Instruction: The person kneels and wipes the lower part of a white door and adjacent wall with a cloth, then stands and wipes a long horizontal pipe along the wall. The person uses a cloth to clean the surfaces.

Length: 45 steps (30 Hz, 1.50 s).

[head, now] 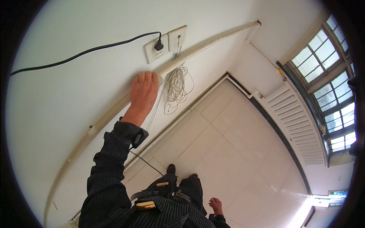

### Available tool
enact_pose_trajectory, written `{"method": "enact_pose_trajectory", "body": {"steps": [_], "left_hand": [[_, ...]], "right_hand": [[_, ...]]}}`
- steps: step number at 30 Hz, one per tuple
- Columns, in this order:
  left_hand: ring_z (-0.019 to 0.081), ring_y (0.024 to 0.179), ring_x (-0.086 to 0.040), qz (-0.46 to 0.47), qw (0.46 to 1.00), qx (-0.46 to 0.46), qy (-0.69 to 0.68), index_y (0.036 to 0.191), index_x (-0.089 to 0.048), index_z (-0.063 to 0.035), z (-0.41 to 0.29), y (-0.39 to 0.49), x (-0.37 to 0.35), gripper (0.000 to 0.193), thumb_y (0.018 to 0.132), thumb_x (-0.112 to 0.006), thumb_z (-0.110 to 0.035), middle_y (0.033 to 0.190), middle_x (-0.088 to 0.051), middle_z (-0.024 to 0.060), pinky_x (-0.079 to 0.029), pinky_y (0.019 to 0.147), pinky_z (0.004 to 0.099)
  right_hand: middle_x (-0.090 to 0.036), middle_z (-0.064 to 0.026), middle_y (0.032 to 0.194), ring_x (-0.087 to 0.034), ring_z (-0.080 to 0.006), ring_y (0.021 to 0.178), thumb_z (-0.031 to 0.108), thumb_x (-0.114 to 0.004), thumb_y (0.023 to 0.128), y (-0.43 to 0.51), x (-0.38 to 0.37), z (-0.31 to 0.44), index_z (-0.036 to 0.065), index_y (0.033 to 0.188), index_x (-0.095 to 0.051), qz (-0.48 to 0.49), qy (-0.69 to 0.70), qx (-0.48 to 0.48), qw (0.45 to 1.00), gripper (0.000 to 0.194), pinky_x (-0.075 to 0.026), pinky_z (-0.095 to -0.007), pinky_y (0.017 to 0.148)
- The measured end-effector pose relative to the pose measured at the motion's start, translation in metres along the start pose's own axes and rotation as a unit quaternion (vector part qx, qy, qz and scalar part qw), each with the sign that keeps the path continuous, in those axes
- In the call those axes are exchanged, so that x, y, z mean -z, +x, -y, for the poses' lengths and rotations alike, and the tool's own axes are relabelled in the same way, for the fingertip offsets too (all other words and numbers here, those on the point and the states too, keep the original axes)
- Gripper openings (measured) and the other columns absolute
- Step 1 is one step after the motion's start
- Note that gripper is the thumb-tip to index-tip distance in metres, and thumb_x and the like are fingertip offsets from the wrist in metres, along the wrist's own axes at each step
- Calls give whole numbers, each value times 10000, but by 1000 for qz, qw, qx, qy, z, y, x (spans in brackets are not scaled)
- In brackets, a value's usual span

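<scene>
My left hand [144,89] is closed over a cream-coloured pipe [211,43] that runs along the white wall. A small pale piece [160,80] shows at the edge of its fingers; what it is cannot be made out. Just right of this hand, a tangled coil of thin whitish cable [176,87] hangs below the pipe. Above are a wall socket [152,53] with a black plug [159,45] in it and a second wall plate [182,32] with a thin cable. My right hand [216,205] hangs low beside my body, fingers partly curled, with nothing visible in it.
A black cord [85,52] runs left from the plug. At the right are a white radiator [296,122], a dark sill [305,99] and paned windows [319,54]. A thin white pipe [211,87] follows the foot of the wall above the tiled floor [222,159].
</scene>
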<state>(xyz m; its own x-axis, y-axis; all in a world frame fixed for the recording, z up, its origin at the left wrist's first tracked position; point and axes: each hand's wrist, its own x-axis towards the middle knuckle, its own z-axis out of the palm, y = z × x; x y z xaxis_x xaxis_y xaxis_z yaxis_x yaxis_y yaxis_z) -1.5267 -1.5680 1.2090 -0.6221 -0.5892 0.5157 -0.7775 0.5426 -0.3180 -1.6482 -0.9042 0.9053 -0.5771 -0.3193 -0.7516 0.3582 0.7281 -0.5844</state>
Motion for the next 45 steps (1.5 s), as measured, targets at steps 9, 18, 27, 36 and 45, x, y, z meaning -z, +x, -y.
{"method": "enact_pose_trajectory", "body": {"steps": [9,18,27,36,45], "left_hand": [[288,990,-586,-23,998,26,-61,1214,-592,-24,-18,4,6,382,843,-660,-88,1098,-590,130,-507,866,403],[289,1032,-609,-104,994,2,-25,1188,-579,-56,-110,125,-29,319,878,-637,-99,1161,-612,123,-532,881,382],[283,1023,-608,-41,995,35,87,1155,-627,-75,-130,180,-109,269,923,-633,-213,1045,-617,86,-508,874,429],[313,1104,-585,38,996,60,62,1291,-571,-39,-150,203,-100,454,903,-704,-235,1140,-602,125,-493,955,410],[282,1051,-594,-37,998,24,51,1186,-620,-69,-217,308,-151,292,920,-599,-186,1056,-616,91,-490,913,416]], "right_hand": [[-740,-123,939,-729,-195,773,203,-631,960,31,62,4,-48,1119,-709,-21,-28,-113,993,307,-577,-310,661],[-727,-128,966,-722,-204,813,235,-641,955,139,143,83,-50,1181,-665,-12,-22,46,999,365,-582,-330,720],[-723,-115,972,-719,-199,833,242,-637,952,154,204,78,-48,1131,-685,-43,-6,5,999,344,-580,-320,736],[-741,-141,942,-726,-201,770,265,-695,921,169,218,53,-67,1141,-688,-41,51,-72,995,399,-595,-329,686],[-729,-123,960,-727,-205,825,240,-636,946,227,224,154,-55,1152,-686,-46,11,-10,999,363,-587,-322,730]]}}
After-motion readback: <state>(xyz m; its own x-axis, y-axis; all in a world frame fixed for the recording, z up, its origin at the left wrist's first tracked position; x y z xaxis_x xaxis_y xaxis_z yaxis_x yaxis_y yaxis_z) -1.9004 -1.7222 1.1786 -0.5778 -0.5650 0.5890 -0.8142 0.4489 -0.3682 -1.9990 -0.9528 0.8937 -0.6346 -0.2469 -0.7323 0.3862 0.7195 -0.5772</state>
